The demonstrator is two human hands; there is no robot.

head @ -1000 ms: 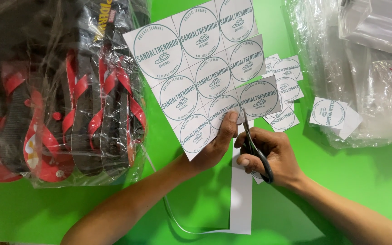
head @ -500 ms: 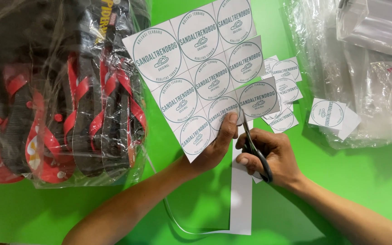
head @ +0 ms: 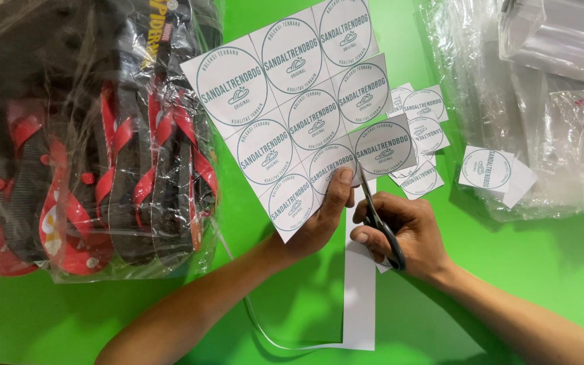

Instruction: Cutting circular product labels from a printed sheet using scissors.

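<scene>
White label sheet [head: 292, 115] pinched by left hand [head: 322, 220], right hand [head: 407, 233] gripping scissors [head: 376, 216].

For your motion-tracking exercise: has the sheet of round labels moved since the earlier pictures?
No. The label sheet lies just as before beside the bagged sandals, with the left hand pinching it and scissors at its edge.

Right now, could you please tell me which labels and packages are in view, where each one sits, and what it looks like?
Label sheet: centre, held by the left hand; white squares with teal rings.
Scissors: in the right hand, at the sheet's lower edge.
Cut labels: right of the sheet; loose white squares.
Sandal pack: left; clear plastic over red and black sandals.
Clear bags: right; crumpled transparent heap.
</scene>
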